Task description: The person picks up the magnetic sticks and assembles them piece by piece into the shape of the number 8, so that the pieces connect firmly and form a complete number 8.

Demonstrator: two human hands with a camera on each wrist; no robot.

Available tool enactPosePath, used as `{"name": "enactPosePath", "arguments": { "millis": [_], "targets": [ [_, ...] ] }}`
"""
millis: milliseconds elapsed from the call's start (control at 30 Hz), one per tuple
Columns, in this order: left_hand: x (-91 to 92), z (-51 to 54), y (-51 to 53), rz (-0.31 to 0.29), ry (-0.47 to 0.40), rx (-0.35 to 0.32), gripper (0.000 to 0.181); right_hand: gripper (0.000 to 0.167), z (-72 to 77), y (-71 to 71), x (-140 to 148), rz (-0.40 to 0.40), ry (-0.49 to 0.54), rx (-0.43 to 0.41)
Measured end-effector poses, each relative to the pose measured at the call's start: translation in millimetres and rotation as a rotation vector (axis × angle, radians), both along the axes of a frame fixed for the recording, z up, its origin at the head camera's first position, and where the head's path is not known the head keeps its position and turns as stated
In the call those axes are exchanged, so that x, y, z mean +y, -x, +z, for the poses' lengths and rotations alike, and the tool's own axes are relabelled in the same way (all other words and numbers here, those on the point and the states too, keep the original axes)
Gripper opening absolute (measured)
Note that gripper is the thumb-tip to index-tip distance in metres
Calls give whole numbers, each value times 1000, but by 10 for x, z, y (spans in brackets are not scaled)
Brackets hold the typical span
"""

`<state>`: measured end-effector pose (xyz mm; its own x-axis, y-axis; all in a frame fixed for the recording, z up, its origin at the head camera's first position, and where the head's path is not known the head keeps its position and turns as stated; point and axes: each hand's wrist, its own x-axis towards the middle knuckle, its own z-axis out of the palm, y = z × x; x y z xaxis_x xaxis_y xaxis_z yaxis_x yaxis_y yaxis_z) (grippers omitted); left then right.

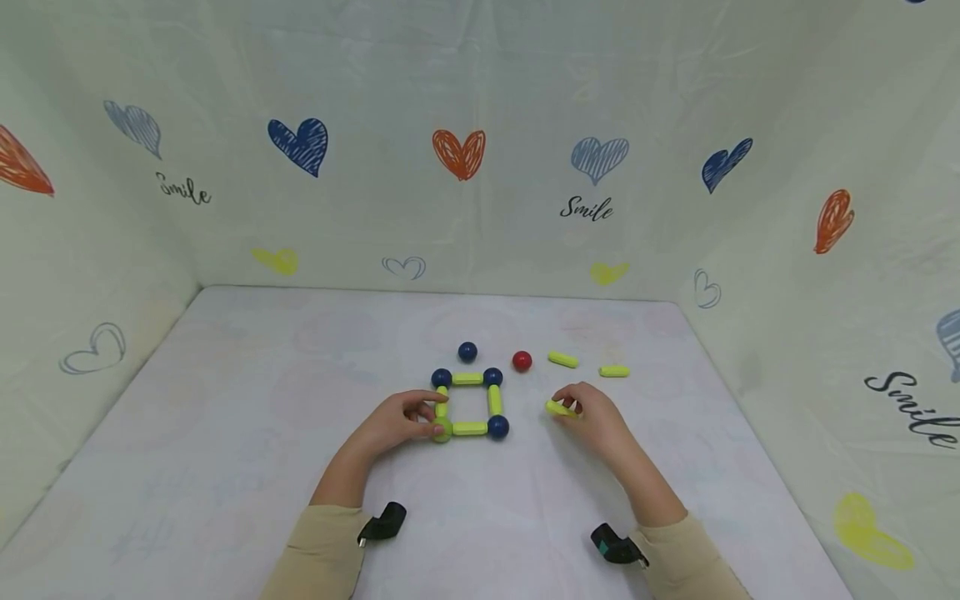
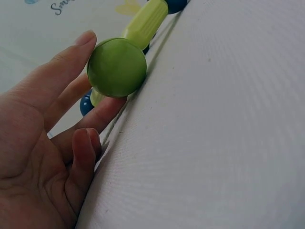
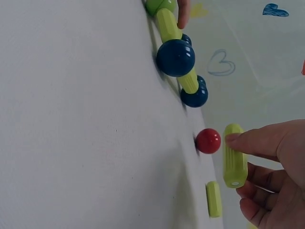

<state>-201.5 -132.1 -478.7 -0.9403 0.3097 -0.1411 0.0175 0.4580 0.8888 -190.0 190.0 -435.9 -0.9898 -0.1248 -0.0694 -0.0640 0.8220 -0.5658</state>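
Observation:
A square of yellow-green magnetic rods point(image 1: 470, 428) and balls lies on the table, with blue balls point(image 1: 498, 427) at three corners and a green ball point(image 1: 443, 430) at the near left one. My left hand point(image 1: 401, 417) holds the square's left side, thumb against the green ball and a fingertip at the left rod point(image 1: 442, 409). In the left wrist view the green ball point(image 2: 117, 67) sits between thumb and fingers. To the right of the square, my right hand point(image 1: 595, 415) pinches a loose yellow-green rod point(image 3: 234, 156) between thumb and fingers, apart from the square.
Behind the square lies a loose blue ball point(image 1: 467, 352). A red ball point(image 1: 522, 361) rests to its right, followed by two loose rods, one slanted point(image 1: 562, 359) and another farther right point(image 1: 614, 372). A heart-patterned cloth point(image 1: 510, 242) hangs behind the white table point(image 1: 262, 417).

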Motion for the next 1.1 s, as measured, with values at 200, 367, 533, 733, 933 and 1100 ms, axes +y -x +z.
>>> {"name": "enactPosePath", "arguments": {
  "millis": [200,367,533,733,933,1100],
  "targets": [
    [7,-11,1,14,-13,-20,41,26,7,-77,-145,21,24,1],
    [13,-21,8,36,-1,-35,39,26,10,-138,-270,74,57,25],
    [19,-20,7,38,14,-31,37,26,2,-182,-353,107,63,36],
    [15,-40,17,34,20,-25,34,26,7,-243,-447,149,83,42],
    [21,-27,19,40,25,-25,35,27,15,-278,-536,194,93,18],
    [19,-18,27,35,26,-20,40,27,10,-284,-612,219,116,-2]
  ]
}}
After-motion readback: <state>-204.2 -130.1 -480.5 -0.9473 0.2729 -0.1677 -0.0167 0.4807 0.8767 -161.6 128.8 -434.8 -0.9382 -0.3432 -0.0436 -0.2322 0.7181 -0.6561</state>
